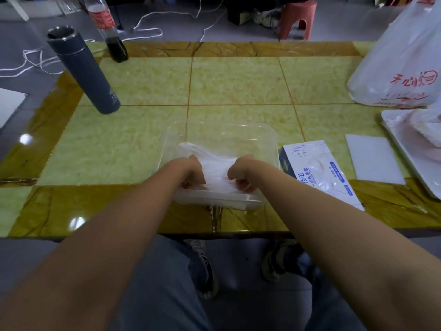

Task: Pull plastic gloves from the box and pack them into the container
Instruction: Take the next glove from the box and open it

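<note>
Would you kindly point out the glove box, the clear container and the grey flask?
glove box (318,174), head view, printed top face.
clear container (241,126), head view, far rim.
grey flask (86,72), head view, mid body.

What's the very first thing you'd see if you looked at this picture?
The left hand and right hand grip thin plastic gloves in a clear container straight in front of the person. The blue-and-white glove box lies just right of it, and a tall grey flask stands far left.
</note>
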A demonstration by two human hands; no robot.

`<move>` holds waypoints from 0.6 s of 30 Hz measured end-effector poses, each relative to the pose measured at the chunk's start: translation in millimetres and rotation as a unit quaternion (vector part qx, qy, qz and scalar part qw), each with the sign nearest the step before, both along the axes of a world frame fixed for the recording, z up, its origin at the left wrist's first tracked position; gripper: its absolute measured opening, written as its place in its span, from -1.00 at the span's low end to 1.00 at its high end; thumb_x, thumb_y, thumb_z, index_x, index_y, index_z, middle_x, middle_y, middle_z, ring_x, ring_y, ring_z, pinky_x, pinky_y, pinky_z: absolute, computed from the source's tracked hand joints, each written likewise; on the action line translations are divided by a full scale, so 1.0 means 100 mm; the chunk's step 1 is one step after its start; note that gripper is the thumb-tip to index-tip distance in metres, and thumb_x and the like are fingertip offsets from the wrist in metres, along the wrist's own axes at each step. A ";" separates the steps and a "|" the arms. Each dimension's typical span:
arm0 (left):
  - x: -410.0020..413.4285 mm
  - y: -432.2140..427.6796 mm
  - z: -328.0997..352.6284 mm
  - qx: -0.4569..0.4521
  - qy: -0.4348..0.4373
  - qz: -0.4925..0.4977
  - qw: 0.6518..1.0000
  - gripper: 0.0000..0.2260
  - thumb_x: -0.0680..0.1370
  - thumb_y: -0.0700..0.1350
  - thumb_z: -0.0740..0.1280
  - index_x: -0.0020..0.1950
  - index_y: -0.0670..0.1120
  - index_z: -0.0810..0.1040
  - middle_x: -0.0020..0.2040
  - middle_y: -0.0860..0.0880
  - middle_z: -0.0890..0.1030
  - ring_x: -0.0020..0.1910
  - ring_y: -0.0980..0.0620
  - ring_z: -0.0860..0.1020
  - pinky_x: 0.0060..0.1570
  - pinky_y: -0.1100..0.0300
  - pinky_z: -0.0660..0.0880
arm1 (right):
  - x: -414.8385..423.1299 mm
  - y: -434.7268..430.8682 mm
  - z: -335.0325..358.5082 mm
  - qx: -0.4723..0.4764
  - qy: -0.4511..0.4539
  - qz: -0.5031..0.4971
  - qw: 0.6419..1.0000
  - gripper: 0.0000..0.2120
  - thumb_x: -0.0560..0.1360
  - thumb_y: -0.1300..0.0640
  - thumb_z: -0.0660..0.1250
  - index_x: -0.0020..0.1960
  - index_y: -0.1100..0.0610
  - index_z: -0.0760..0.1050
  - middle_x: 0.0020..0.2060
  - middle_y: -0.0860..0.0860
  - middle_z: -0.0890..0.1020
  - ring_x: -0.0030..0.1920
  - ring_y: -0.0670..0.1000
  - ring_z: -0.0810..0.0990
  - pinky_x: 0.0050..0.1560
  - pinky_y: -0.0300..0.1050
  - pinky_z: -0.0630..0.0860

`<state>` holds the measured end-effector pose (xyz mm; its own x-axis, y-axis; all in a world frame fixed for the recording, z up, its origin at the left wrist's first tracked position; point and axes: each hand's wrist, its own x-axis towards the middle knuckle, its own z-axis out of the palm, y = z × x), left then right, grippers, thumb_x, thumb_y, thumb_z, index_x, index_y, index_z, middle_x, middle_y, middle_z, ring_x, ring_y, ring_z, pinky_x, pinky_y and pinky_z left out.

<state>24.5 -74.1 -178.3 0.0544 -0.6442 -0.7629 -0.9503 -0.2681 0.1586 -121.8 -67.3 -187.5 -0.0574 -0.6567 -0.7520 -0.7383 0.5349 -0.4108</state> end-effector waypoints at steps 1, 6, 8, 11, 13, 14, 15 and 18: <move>0.00 0.02 0.05 -0.010 0.009 -0.017 1.000 -0.30 0.56 -0.14 0.35 0.53 -0.20 -0.03 0.11 -0.23 0.51 -0.10 -0.09 0.59 0.04 0.03 0.58 | 0.01 0.02 0.05 -0.003 -0.008 0.010 1.000 -0.76 0.58 0.22 0.22 0.19 0.27 0.27 -0.18 0.21 0.54 -0.21 0.17 0.57 -0.24 -0.09 0.52; -0.10 0.11 0.28 -0.248 -0.106 -0.104 0.957 -0.78 0.55 -0.18 0.28 0.18 -0.09 0.55 0.08 -0.09 0.59 -0.06 -0.08 0.54 -0.15 0.12 0.47 | -0.07 0.12 0.51 -0.185 -0.144 0.010 0.972 -0.81 0.59 0.26 0.23 0.13 0.35 0.49 0.06 0.26 0.59 -0.11 0.09 0.57 -0.03 -0.02 0.60; -0.25 0.13 0.40 -0.340 -0.092 -0.072 0.933 -0.85 0.54 -0.16 0.27 0.04 -0.08 0.59 -0.04 -0.07 0.61 -0.12 -0.09 0.54 -0.22 0.15 0.41 | -0.23 0.18 0.69 -0.264 -0.176 -0.020 0.948 -0.81 0.58 0.23 0.25 0.09 0.34 0.54 -0.11 0.18 0.61 -0.23 0.05 0.58 -0.15 -0.07 0.60; -0.64 0.19 0.60 -0.424 -0.011 -0.059 0.904 -0.86 0.55 -0.12 0.23 -0.05 -0.10 0.57 -0.13 -0.04 0.59 -0.19 -0.09 0.50 -0.27 0.15 0.34 | -0.63 0.26 0.79 -0.344 -0.140 -0.086 0.925 -0.83 0.54 0.22 0.29 -0.03 0.31 0.60 -0.30 0.09 0.60 -0.32 0.05 0.56 -0.30 -0.07 0.56; -0.97 0.29 0.72 -0.432 0.077 -0.065 0.896 -0.88 0.54 -0.10 0.25 -0.03 -0.07 0.56 -0.15 -0.01 0.57 -0.14 -0.08 0.51 -0.23 0.16 0.33 | -0.98 0.31 0.72 -0.381 -0.082 -0.122 0.913 -0.84 0.50 0.19 0.30 -0.10 0.26 0.61 -0.32 0.06 0.62 -0.30 0.07 0.57 -0.22 -0.02 0.56; -1.14 0.34 0.75 -0.421 0.121 -0.070 0.896 -0.89 0.53 -0.09 0.27 -0.01 -0.05 0.56 -0.14 -0.01 0.58 -0.10 -0.08 0.53 -0.20 0.17 0.34 | -1.14 0.35 0.67 -0.386 -0.057 -0.140 0.910 -0.84 0.49 0.17 0.30 -0.13 0.24 0.61 -0.30 0.07 0.63 -0.25 0.10 0.59 -0.15 0.02 0.57; -1.31 0.38 0.77 -0.408 0.157 -0.081 0.896 -0.88 0.52 -0.09 0.29 0.02 -0.04 0.56 -0.09 -0.02 0.60 -0.06 -0.08 0.55 -0.18 0.18 0.35 | -1.31 0.39 0.60 -0.380 -0.031 -0.153 0.912 -0.85 0.47 0.16 0.30 -0.15 0.21 0.60 -0.26 0.09 0.65 -0.20 0.13 0.61 -0.10 0.06 0.58; -1.78 0.51 0.76 -0.343 0.198 -0.131 0.909 -0.74 0.52 -0.13 0.30 0.20 -0.10 0.47 0.06 -0.12 0.62 -0.03 -0.14 0.57 -0.12 0.17 0.42 | -1.70 0.55 0.39 -0.323 0.065 -0.143 0.933 -0.84 0.48 0.15 0.25 -0.08 0.19 0.59 -0.12 0.15 0.68 -0.09 0.20 0.64 -0.04 0.01 0.59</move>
<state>-153.1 -23.0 -102.5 -0.3605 -0.9271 -0.1028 -0.7989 0.2500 0.5470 -292.3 -12.6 -148.6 -0.3635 -0.9144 -0.1782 -0.6697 0.3895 -0.6323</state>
